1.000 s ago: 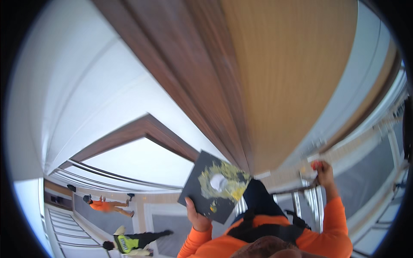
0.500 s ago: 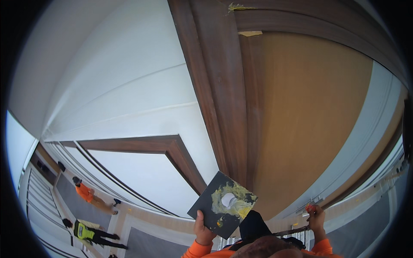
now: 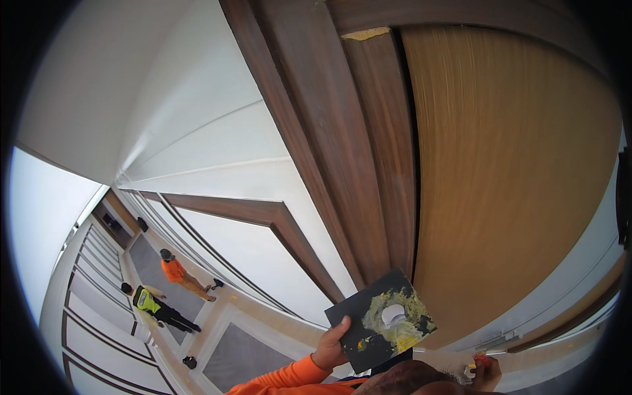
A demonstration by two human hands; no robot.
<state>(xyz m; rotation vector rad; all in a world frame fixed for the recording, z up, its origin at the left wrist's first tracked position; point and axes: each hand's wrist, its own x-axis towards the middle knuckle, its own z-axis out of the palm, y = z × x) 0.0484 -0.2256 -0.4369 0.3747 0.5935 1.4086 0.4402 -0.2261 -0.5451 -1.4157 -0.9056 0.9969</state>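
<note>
My left hand (image 3: 330, 345) is closed on the edge of a dark square putty board (image 3: 342, 315), its thumb on top. Yellow-green putty (image 3: 376, 311) is smeared over the board, around a white lump (image 3: 394, 315). At the lower edge, my right hand (image 3: 488, 378) is closed around a small red thing (image 3: 482, 359), perhaps a tool's handle; its kind is not clear. Beyond the board rises a dark brown wooden frame (image 3: 322, 125) beside a tan panel (image 3: 513, 171). Near the frame's upper corner is a pale, rough damaged patch (image 3: 366, 33).
A white wall (image 3: 217, 118) with brown trim (image 3: 280, 212) stands to the left. Further off on the left are a person in orange (image 3: 176, 271) and a person in a yellow-green vest (image 3: 146, 300). A dark bag (image 3: 189, 362) lies on the floor near them.
The whole view has turned. The putty board and my left hand sit further right in the picture, and my right hand lower. A dark gap now shows between the brown frame and the tan panel.
</note>
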